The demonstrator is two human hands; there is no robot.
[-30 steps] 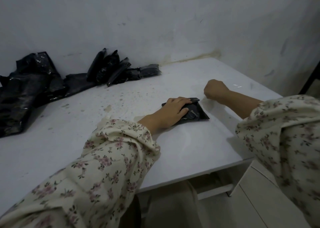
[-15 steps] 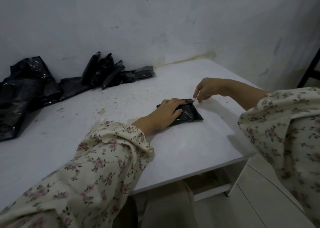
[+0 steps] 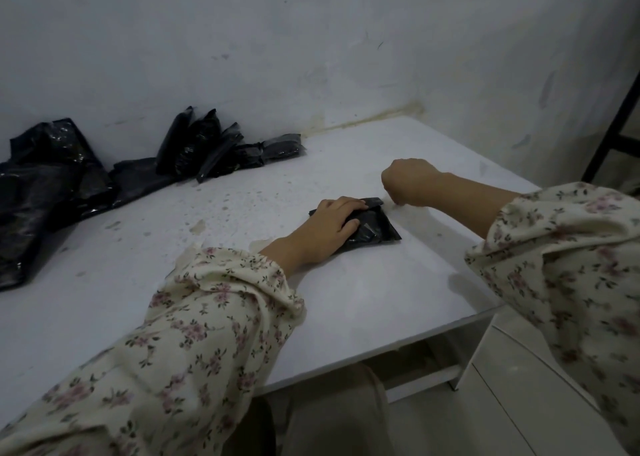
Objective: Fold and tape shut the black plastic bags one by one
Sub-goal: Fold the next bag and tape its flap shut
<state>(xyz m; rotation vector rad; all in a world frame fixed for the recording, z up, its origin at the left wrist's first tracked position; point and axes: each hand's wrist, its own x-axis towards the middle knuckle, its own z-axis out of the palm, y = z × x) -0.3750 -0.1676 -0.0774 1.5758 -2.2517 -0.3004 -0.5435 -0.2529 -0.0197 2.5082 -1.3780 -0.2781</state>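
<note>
Pressing down flat, the left hand (image 3: pixel 329 228) lies palm-down on a folded black plastic bag (image 3: pixel 375 228), its fingers spread over the bag's left and far part and holding the small packet against the white table (image 3: pixel 363 299). The hand is open and grips nothing — it only pins the bag. Most of the bag shows to the right of the left fingers, a dark glossy wedge with one corner pointing toward the near right.

Just beyond the bag's far right corner hovers the right hand (image 3: pixel 408 182), curled into a loose fist with its fingertips turned down toward the table beside the bag. Whether it pinches anything — a strip of tape, say — cannot be told; a faint pale streak lies under its fingertips, too unclear to name.

Both arms wear cream sleeves (image 3: pixel 214 324) with a small floral print.

Well away to the far left of the left hand, against the wall (image 3: pixel 311 40), a row of folded black packets (image 3: pixel 214 147) leans together, and further left still lies a loose heap of unfolded black plastic bags (image 3: pixel 41 185).
</note>
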